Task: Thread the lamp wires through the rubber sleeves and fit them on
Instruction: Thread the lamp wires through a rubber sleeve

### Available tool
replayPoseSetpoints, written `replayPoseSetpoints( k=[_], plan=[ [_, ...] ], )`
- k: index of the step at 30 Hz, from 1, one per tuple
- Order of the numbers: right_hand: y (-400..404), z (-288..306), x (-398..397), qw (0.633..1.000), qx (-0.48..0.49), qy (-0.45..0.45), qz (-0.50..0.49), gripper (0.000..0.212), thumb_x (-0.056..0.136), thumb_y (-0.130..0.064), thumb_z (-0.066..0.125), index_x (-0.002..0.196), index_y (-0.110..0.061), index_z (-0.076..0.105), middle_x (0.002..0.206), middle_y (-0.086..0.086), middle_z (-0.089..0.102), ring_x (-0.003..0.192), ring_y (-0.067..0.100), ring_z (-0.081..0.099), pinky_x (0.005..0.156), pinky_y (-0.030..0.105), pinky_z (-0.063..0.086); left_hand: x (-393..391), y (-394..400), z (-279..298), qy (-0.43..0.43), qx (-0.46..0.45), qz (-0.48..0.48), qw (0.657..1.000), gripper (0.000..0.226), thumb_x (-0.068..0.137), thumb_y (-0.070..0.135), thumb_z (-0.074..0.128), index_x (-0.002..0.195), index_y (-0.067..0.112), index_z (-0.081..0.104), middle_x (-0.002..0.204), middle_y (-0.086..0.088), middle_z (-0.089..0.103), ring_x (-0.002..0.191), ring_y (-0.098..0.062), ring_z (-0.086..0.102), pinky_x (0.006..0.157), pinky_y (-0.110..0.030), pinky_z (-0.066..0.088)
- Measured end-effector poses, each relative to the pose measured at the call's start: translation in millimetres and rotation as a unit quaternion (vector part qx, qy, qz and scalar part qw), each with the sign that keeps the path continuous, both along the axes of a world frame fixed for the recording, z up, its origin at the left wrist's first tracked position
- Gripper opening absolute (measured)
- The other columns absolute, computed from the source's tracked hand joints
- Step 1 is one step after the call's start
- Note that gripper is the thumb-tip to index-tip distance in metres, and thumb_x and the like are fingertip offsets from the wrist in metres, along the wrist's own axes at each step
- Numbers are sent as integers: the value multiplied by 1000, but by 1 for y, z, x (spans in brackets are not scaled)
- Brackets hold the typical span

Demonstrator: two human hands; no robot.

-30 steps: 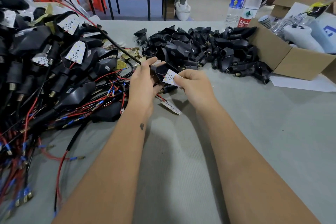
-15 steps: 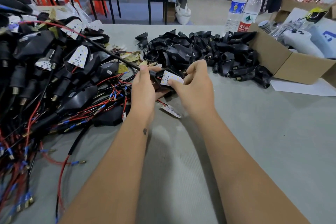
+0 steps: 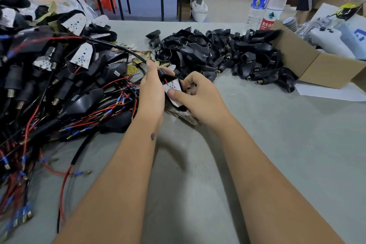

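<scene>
My left hand [image 3: 151,93] grips a black rubber sleeve [image 3: 166,76] from the left side. A white LED lamp board [image 3: 172,87] with a red wire sits in the sleeve's open face. My right hand [image 3: 200,95] holds the sleeve from the right, and its thumb presses down on the board. A second white LED board [image 3: 186,116] lies on the table just below my hands. A heap of empty black rubber sleeves [image 3: 219,53] lies behind my hands. To the left a large pile of wired lamps [image 3: 59,77] trails red and black wires.
An open cardboard box [image 3: 316,65] stands at the right with white items inside. Two water bottles [image 3: 267,6] stand at the table's far edge. A white paper sheet [image 3: 326,93] lies before the box. The grey table [image 3: 277,144] spreads to the right. A person stands at the far right.
Both hands with the sleeve and board have drawn slightly nearer and lower. My right thumb has shifted onto the face of the board, and the board has turned more upright in the sleeve.
</scene>
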State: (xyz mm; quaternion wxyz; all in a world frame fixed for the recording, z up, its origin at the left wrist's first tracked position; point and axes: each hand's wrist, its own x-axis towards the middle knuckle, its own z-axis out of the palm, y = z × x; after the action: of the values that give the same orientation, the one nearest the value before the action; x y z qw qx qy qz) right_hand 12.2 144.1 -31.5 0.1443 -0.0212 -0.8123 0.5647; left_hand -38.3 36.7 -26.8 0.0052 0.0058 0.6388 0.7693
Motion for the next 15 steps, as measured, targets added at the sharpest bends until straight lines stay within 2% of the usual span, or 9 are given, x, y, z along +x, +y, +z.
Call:
replayPoseSetpoints(
  k=[4,7,8,10,12,15],
  plan=[
    [0,2,1,999,-45,-6,2,34,80,-26,76,77,-17,44,58,0,58,38,2,38,41,15,28,2,1,1,13,-20,-15,1000,58,104,44,30,65,21,66,109,-14,71,110,-31,63,104,-54,43],
    [6,8,2,999,-33,-35,24,29,81,-36,69,73,-19,47,57,-7,51,44,2,38,46,19,29,5,0,3,25,-52,-12,998,55,99,38,37,55,23,67,83,-6,71,89,-24,65,90,-45,49],
    [7,10,2,996,-71,-43,33,27,80,-41,63,73,-19,49,55,-8,47,44,3,37,46,20,28,7,0,4,34,-82,-14,996,54,95,40,37,54,24,68,79,-11,70,81,-25,64,86,-44,50],
    [10,13,1,987,-152,-40,27,34,82,-48,51,80,-14,58,58,-6,46,48,7,38,47,22,28,11,2,7,58,-164,-29,984,52,90,44,36,56,25,70,85,-22,68,67,-23,60,78,-40,50],
    [13,15,-1,985,-168,-29,-10,41,95,-44,45,91,-9,65,65,-4,52,53,9,43,50,22,32,15,4,8,74,-245,-72,964,51,91,44,36,61,20,70,79,-20,67,59,-17,55,68,-35,45],
    [16,17,-2,983,-176,-9,-45,36,101,-30,46,103,-3,70,76,-2,58,57,7,45,50,16,36,17,7,10,92,-341,-165,921,53,93,41,39,76,-3,63,63,-10,54,53,-15,45,62,-33,37]
  ],
)
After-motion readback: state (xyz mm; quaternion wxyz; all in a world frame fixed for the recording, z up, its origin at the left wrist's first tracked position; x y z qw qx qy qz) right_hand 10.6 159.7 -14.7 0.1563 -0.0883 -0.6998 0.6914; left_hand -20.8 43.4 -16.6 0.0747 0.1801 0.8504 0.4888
